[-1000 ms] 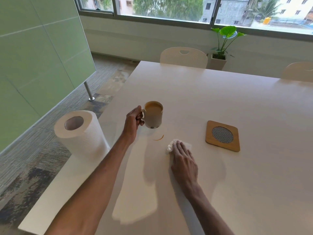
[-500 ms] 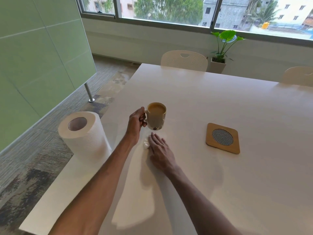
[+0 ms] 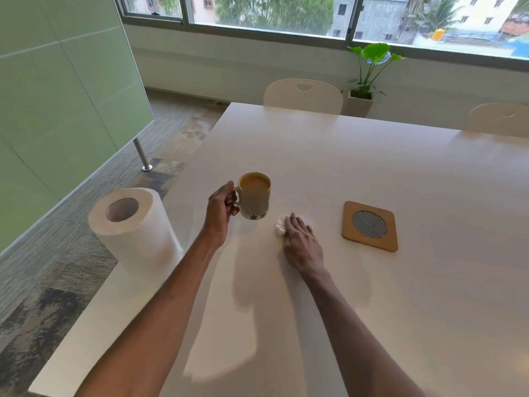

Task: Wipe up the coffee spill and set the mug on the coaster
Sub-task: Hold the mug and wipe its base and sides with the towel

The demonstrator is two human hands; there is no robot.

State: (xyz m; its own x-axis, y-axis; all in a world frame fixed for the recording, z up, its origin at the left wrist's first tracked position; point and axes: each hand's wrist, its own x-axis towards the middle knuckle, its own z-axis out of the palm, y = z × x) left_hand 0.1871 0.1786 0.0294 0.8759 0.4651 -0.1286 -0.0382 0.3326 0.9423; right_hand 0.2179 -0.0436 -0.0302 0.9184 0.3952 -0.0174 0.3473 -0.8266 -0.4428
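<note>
L hand (image 3: pixel 221 207) grips coffee-filled mug (image 3: pixel 254 196) handle, R hand (image 3: pixel 300 242) flat on tissue (image 3: pixel 279 228)

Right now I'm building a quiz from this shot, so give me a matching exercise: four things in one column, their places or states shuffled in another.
Things:
1. mug
2. tissue
3. coaster
4. paper roll

States:
A. bare, nothing on it
B. upright at the table's left edge
C. held by its handle in the left hand
D. pressed under the right hand

Pairs: 1-C, 2-D, 3-A, 4-B
</note>
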